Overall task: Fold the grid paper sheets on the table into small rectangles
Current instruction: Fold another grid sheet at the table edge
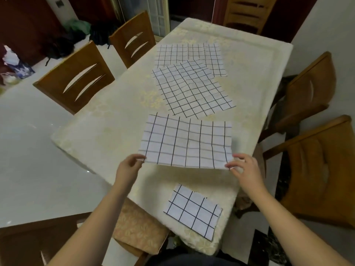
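First fold of a fresh sheet is being started. The unfolded grid sheet (185, 143) is being held at its two near corners: near-left corner is being pinched by the left hand (128, 166), near-right corner by the right hand (244, 166); each grip is being kept closed on the paper between thumb and fingertips. The near edge is being lifted clear of the bench (107, 120), while the far edge appears to be resting on the cloth. One folded rectangle (193, 211) is lying nearer the person, at the bench edge. A pile of unfolded sheets (192, 81) is waiting further back, overlapping one another. Judged: one done, several left. Next move is likely calling for the near edge being carried over to the far edge, corners being matched along the grid lines, then the crease being pressed flat.
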Motion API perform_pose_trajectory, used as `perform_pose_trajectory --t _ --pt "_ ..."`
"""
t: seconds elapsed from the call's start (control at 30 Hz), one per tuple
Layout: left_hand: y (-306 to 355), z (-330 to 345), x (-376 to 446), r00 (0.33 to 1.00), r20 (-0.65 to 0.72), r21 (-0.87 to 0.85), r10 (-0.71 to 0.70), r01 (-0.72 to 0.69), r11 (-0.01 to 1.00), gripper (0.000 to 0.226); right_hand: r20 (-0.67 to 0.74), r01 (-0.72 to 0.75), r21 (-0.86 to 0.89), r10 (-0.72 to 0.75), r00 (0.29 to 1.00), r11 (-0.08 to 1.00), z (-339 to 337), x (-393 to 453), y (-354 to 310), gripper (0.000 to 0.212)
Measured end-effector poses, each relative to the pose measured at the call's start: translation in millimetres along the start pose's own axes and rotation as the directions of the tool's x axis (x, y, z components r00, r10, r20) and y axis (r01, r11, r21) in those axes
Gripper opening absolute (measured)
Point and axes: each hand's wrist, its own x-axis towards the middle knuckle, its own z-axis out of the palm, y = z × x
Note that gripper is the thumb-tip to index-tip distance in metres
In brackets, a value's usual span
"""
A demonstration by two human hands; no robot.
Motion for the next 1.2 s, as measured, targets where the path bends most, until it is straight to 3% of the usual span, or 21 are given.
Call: perform_pose_trajectory --t 0.1,0.2,0.33,0.43,0.57,0.67,0.7,0.77,0.83,0.87,0.97,1.07,1.2 --pt "-35 16 -4 0.943 0.125 -0.203 -0.309 0.330 0.922 0.025 0.131 -0.102 0.003 0.100 0.986 0.995 26 -16 25 0.026" --pt "-54 26 -9 0.889 0.175 -0.346 -0.422 0.457 0.819 0.022 0.190 -0.271 0.148 0.242 0.952 0.951 42 -28 36 0.038" --pt "-63 32 -7 0.912 0.164 -0.287 -0.377 0.410 0.866 0.017 0.200 -0.507 0.433 0.469 0.860 0.746 50 -29 35 0.031" --pt "-61 33 -4 0.932 0.127 -0.159 -0.339 0.357 0.920 0.018 0.234 -0.592 0.556 0.573 0.785 0.584 56 -25 34 0.022" --pt "-59 34 -1 0.945 0.054 -0.038 -0.323 0.325 0.945 0.025 0.244 -0.627 0.521 0.603 0.759 0.579 62 -19 36 0.021" --pt "-55 36 5 0.953 0.004 -0.200 -0.301 0.296 0.934 0.030 0.236 -0.654 0.483 0.632 0.738 0.583 64 -17 34 0.023" --pt "-51 37 6 0.942 0.006 -0.354 -0.335 0.315 0.881 0.031 0.240 -0.658 0.478 0.635 0.735 0.582 65 -16 32 0.023" --pt "-42 42 9 0.883 0.079 -0.621 -0.462 0.407 0.670 0.031 0.267 -0.655 0.492 0.617 0.740 0.573 65 -15 24 0.022" --pt "-39 50 8 0.809 0.218 -0.651 -0.545 0.537 0.536 0.024 0.302 -0.646 0.475 0.578 0.758 0.598 64 -13 16 0.025" --pt "-39 56 4 0.780 0.302 -0.596 -0.548 0.603 0.530 0.028 0.317 -0.641 0.443 0.559 0.766 0.626 64 -11 13 0.027" --pt "-39 73 -12 0.774 0.437 -0.342 -0.459 0.614 0.711 0.031 0.346 -0.625 0.356 0.523 0.779 0.695 61 -3 3 0.029" --pt "-33 91 -19 0.838 0.364 -0.221 -0.406 0.501 0.836 0.026 0.403 -0.619 0.304 0.491 0.772 0.724 56 6 -6 0.028" --pt "-26 106 -12 0.844 0.288 -0.156 -0.453 0.508 0.847 0.019 0.400 -0.506 0.165 0.411 0.819 0.847 51 18 -8 0.029"
